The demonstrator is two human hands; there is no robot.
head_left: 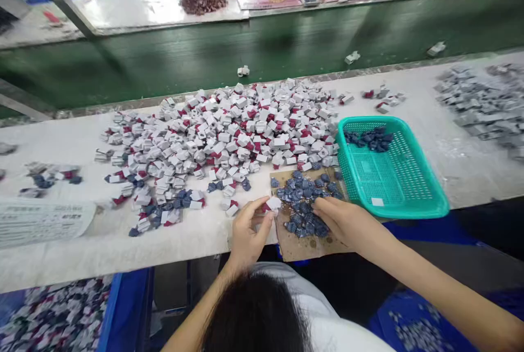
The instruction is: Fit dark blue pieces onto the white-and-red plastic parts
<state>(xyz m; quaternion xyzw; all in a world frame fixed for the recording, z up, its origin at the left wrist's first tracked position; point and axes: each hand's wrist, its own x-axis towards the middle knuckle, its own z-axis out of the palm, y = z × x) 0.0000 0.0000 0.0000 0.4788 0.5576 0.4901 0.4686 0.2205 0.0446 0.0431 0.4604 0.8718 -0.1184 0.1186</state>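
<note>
Now the person's left hand (249, 230) is nearly closed, thumb and fingers pinched on a small white-and-red piece (273, 204) held just above the edge of a torn cardboard sheet (305, 245). The right hand (347, 222) lies half curled, its fingers resting on a heap of dark blue pieces (305, 204) on that cardboard; whether it has hold of any, I cannot tell. Just beyond the left hand, a wide spread of white-and-red pieces (221, 144) covers much of the white table (123, 254), with blue ones mixed in along its near side. To the right of the cardboard, and touching its far corner, sits a teal plastic basket (393, 188), with a small cluster of dark blue pieces (368, 139) lying toward its far end. Below the table edge, a blue bin (125, 308) on the person's left holds a jumble of mixed pieces (57, 314), and a blue container (409, 308) on the right holds pale grey ones (417, 330). Grey pieces (478, 103) lie heaped further along the table, past the basket.
</note>
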